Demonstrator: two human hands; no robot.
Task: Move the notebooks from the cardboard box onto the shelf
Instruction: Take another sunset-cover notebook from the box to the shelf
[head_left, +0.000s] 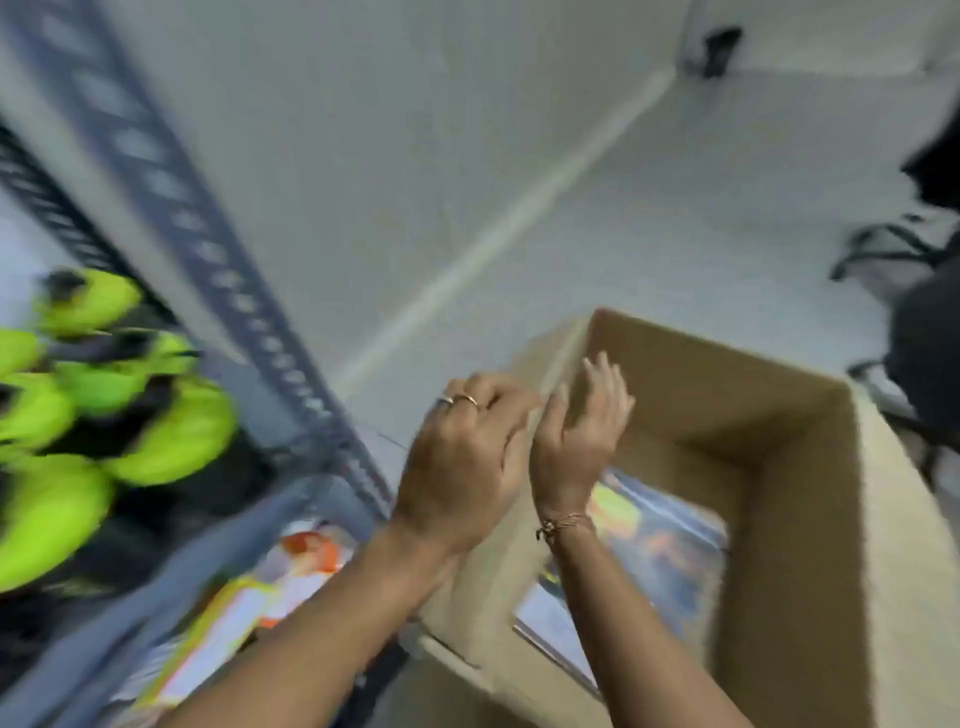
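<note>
The frame is motion-blurred. An open cardboard box (810, 519) stands at the lower right. At its bottom lies a notebook (665, 551) with a colourful blue and orange cover. My left hand (462, 457) is outside the box's left wall, fingers curled over that wall's top edge. My right hand (582, 431) is just inside the same wall, fingers stretched out and palm against the cardboard, holding nothing. On the left stands a grey metal shelf (208, 244). On its lower board lies a notebook (270, 587) with a white and orange cover.
Several neon-green items (104, 415) fill the shelf level above the notebook. A pale floor and wall lie behind the box. Dark objects, perhaps a chair (919, 322), stand at the right edge.
</note>
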